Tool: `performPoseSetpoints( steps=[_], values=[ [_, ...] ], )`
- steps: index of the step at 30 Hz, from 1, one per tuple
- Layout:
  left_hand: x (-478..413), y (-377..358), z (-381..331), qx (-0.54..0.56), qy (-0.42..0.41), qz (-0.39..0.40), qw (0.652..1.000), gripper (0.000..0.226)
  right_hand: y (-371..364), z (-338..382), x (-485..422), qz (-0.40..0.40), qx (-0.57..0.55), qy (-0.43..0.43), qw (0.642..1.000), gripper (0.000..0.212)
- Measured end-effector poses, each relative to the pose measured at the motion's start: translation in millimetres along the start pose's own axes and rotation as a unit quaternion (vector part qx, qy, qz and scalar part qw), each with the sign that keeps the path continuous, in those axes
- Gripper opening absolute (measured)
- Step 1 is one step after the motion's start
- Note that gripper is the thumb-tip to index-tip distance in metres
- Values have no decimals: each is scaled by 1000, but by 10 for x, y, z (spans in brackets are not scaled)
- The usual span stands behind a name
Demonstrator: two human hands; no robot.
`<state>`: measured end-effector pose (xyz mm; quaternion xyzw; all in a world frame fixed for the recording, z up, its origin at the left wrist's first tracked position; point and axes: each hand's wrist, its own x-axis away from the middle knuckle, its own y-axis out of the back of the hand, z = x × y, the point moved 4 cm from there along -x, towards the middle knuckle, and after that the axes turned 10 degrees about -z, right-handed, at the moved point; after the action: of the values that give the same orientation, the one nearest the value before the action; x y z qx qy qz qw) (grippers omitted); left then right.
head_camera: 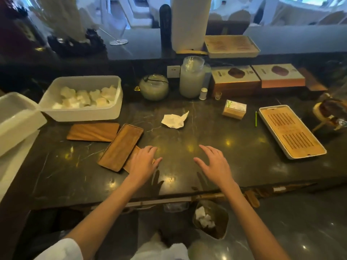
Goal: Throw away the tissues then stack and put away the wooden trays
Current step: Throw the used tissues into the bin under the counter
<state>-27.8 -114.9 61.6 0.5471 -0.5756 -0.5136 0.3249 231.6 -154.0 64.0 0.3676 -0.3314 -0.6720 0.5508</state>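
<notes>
Resting flat on a half-hidden wooden tray (133, 160), left hand (143, 163) open; right hand (216, 163) open, hovering over bare counter (206, 139). Crumpled tissue (174, 120) lies at 12 o'clock, apart. Second tray (121, 147) runs 7-to-1 o'clock; third tray (93, 131) runs 9-to-3, touching it.
</notes>
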Motion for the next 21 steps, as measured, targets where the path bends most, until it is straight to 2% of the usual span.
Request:
performPoseSetpoints(
  steps=[6,14,17,21],
  values=[
    [-326,-333,141,43,18,33,998,49,-291,119,-516,21,3,-24,999,59],
    [-519,-805,17,58,41,84,994,57,-809,162,-1671,57,17,23,998,54],
    [-450,-1146,-69,38,14,158,987,71,-1119,196,-2044,88,44,47,994,52],
    [-419,-1584,-197,-7,0,302,953,101,-1576,171,-2316,180,102,51,977,63]
  ],
)
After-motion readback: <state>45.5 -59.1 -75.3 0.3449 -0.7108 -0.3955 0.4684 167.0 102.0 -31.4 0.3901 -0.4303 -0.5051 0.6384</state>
